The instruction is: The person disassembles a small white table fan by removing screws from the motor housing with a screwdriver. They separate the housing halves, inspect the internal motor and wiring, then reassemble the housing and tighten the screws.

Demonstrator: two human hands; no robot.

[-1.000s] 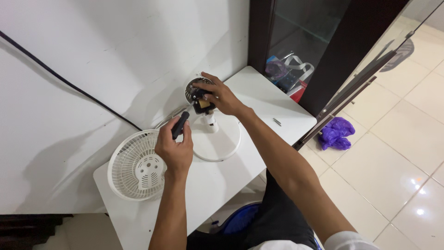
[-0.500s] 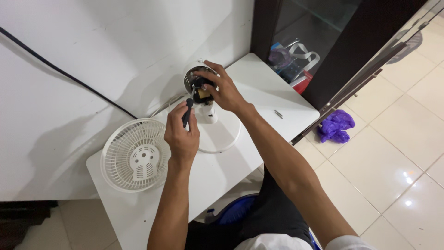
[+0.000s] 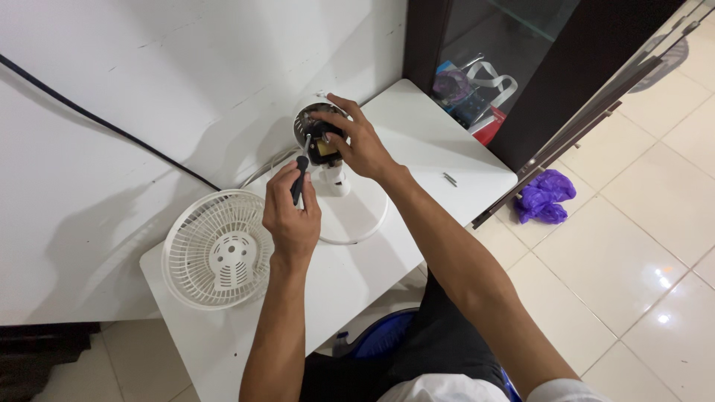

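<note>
Fan motor (image 3: 322,141), stripped of its front cover, sits on a short white neck over a round white base (image 3: 357,216) on the worktop (image 3: 417,141), right up against the white wall. My right hand (image 3: 356,141) is curled around its far side, fingers bent over the top and thumb side pressed to the dark housing, gripping it firmly. My left hand (image 3: 292,219) is closed in a fist around the black handle of a screwdriver (image 3: 299,177), just below and to the left of the right one; the shaft points up toward the motor, but the tip is too small and too dark against the housing for me to tell whether it touches.

Just left of my left hand lies a white fan grille (image 3: 217,249), flat on the worktop. Beyond my right forearm, a small metal piece (image 3: 450,179) lies on the worktop, too small to identify. My right hand hides most of the motor's front, so its parts are hard to make out. A black cable (image 3: 112,126) runs along the wall behind, cut off at the picture's left edge.
</note>
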